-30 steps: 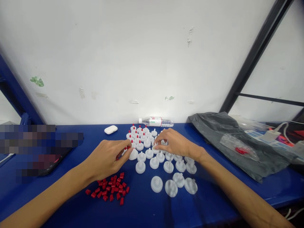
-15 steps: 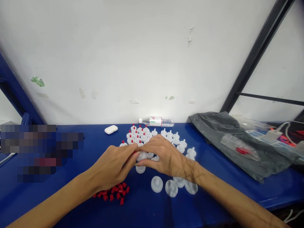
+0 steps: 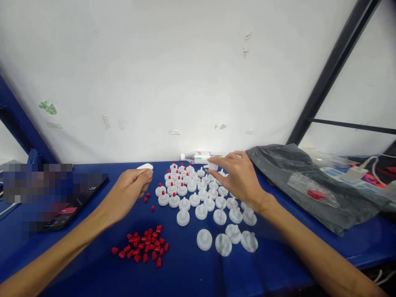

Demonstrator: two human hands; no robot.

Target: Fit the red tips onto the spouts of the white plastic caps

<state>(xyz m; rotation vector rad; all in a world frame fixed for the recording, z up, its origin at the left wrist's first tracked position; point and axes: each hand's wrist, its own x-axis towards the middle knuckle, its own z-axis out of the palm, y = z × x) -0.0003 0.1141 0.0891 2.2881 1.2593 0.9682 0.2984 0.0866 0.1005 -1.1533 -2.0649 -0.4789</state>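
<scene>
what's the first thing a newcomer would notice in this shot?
A spread of white plastic caps mid-table, those at its far left red-tipped, with the left hand curled at its left edge and the right hand stretched over its far side. Then the heap of loose red tips, near left on the blue table, and the crumpled grey bag at right.

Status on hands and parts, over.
Left hand curled beside the white pieces, contents hidden. Right hand touching far white piece. Two red caps loose by left hand.
</scene>
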